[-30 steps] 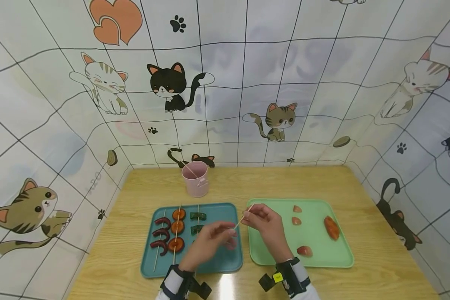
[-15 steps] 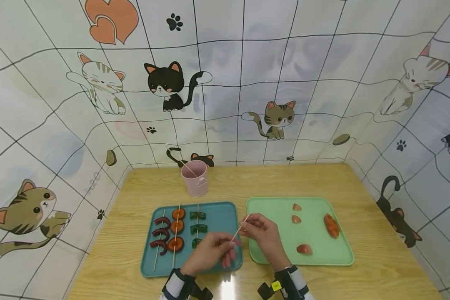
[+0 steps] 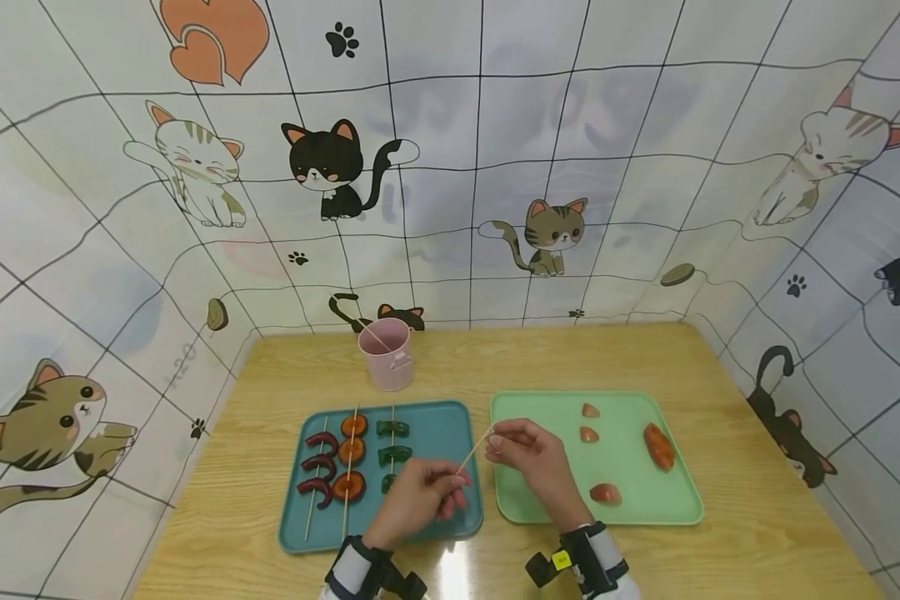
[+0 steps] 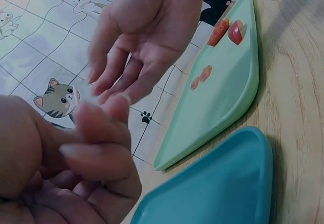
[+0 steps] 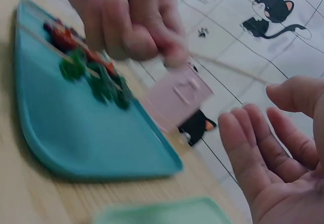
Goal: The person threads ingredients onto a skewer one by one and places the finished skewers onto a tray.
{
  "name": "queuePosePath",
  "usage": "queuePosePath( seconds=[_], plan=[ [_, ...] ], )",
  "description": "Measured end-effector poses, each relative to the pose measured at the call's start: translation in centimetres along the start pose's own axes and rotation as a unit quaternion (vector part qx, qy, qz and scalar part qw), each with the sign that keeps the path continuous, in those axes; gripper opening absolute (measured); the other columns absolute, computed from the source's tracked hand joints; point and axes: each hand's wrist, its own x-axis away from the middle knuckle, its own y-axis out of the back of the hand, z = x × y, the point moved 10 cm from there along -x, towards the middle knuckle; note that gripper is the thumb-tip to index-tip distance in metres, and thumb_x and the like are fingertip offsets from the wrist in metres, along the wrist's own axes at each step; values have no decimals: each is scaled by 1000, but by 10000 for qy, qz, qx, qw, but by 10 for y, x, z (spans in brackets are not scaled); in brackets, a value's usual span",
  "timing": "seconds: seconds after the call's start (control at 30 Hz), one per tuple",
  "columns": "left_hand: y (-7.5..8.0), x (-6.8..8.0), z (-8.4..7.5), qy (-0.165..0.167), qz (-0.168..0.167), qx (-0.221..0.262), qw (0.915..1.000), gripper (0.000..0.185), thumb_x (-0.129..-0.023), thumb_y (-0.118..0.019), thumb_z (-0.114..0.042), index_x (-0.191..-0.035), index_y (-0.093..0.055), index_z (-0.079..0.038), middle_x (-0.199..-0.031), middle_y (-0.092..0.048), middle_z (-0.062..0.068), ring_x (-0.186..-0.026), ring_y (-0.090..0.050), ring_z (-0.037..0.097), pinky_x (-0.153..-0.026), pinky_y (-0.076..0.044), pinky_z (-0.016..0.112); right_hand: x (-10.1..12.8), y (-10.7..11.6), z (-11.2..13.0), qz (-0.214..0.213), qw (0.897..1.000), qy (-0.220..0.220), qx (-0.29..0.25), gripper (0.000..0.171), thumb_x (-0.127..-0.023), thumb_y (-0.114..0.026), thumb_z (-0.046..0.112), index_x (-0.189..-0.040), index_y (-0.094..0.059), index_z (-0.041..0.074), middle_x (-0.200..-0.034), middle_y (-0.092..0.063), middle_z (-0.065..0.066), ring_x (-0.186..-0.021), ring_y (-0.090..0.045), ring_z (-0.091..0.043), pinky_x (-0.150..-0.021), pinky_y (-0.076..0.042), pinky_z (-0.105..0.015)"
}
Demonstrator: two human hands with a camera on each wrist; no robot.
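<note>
My left hand (image 3: 420, 498) pinches a thin wooden skewer (image 3: 475, 451) between thumb and fingers, over the right part of the teal tray (image 3: 444, 423). The skewer slants up to the right, bare along its visible length. At its upper end is my right hand (image 3: 532, 457), palm turned inward. In the right wrist view the skewer's end meets the right thumb tip (image 5: 272, 88), and the other fingers stand apart from the thumb, loosely bent. Loaded skewers lie on the teal tray: dark red curved pieces (image 3: 318, 462), orange round slices (image 3: 351, 451) and green pieces (image 3: 394, 455), partly hidden by the left hand.
A light green tray (image 3: 630, 492) under and beyond the right hand bears small reddish pieces (image 3: 589, 434), a larger red wedge (image 3: 606, 493) and an orange-brown piece (image 3: 658, 447). Behind the teal tray stands a pink bucket (image 3: 387, 360) with a stick in it. A cat-patterned wall (image 3: 450, 283) encloses the table.
The skewer's upper end, which stuck out past the right fingertips, now stands right at them. The left hand has come slightly down and to the left, still pinching the skewer.
</note>
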Motion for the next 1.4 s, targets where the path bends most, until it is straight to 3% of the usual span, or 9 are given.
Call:
queuePosePath(
  seconds=[0.23, 0.37, 0.43, 0.53, 0.63, 0.77, 0.97, 1.07, 1.4],
  plan=[
    [13, 4, 7, 66, -202, 9, 9998, 24, -102, -62, -12, -107, -73, 9, -75, -69, 10, -56, -55, 6, -49, -42, 17, -5, 49, 15, -547, 9940, -89, 942, 37, -95, -75, 24, -122, -66, 1, -118, -71, -23, -99, -76, -24, -89, -61, -36],
    [18, 5, 12, 119, -271, -6, 9996, 24, -102, -62, -11, -106, -73, 10, -72, -67, 5, -56, -53, 5, -49, -40, 17, -10, 83, 23, -781, 9800, -78, 1826, 38, -97, -72, 31, -125, -66, 5, -120, -71, -21, -102, -75, -25, -91, -60, -37],
    [20, 5, 13, 144, -286, 0, 9995, 24, -102, -62, -10, -106, -73, 11, -71, -67, 3, -56, -53, 5, -49, -40, 16, -11, 99, 28, -869, 9639, 26, 2516, 38, -99, -70, 35, -126, -67, 8, -120, -72, -17, -105, -73, -26, -90, -60, -33],
    [22, 7, 13, 180, -280, 47, 9994, 25, -102, -61, -10, -107, -72, 12, -71, -67, 1, -57, -54, 4, -49, -40, 16, -14, 122, 33, -956, 9280, 202, 3595, 39, -100, -67, 39, -127, -68, 10, -117, -74, -11, -106, -71, -25, -82, -56, -25],
    [24, 8, 14, 204, -277, 91, 9994, 24, -103, -60, -8, -107, -72, 13, -72, -67, 2, -58, -54, 4, -50, -41, 15, -16, 135, 37, -870, 8996, 333, 4267, 36, -100, -68, 33, -126, -69, 7, -115, -75, -12, -106, -69, -28, -77, -54, -26],
    [27, 10, 16, 217, -281, 112, 9993, 23, -103, -59, -6, -107, -71, 13, -73, -67, 5, -59, -54, 5, -50, -40, 16, -18, 142, 34, -555, 8823, 278, 4665, 35, -97, -71, 24, -125, -69, 3, -118, -73, -18, -105, -70, -34, -77, -56, -34],
    [28, 10, 20, 266, -270, 87, 9992, 24, -103, -59, -8, -107, -72, 12, -72, -67, 2, -58, -54, 5, -50, -40, 16, -22, 145, 22, -195, 8492, 152, 5275, 41, -93, -76, 20, -126, -69, -2, -115, -74, -21, -107, -69, -38, -87, -56, -51],
    [28, 10, 21, 293, -294, 107, 9991, 24, -103, -59, -8, -107, -72, 12, -72, -67, 1, -59, -54, 5, -50, -41, 16, -24, 148, 14, -141, 8444, 96, 5354, 40, -91, -77, 18, -125, -70, -2, -111, -74, -19, -106, -69, -37, -89, -55, -53],
    [26, 10, 22, 180, -240, 29, 9995, 24, -103, -60, -8, -107, -72, 12, -72, -67, 3, -57, -54, 4, -50, -41, 16, -24, 163, -2, -416, 8582, -113, 5115, 29, -92, -78, 24, -115, -75, 7, -108, -73, -15, -100, -67, -32, -83, -54, -47]
  ],
)
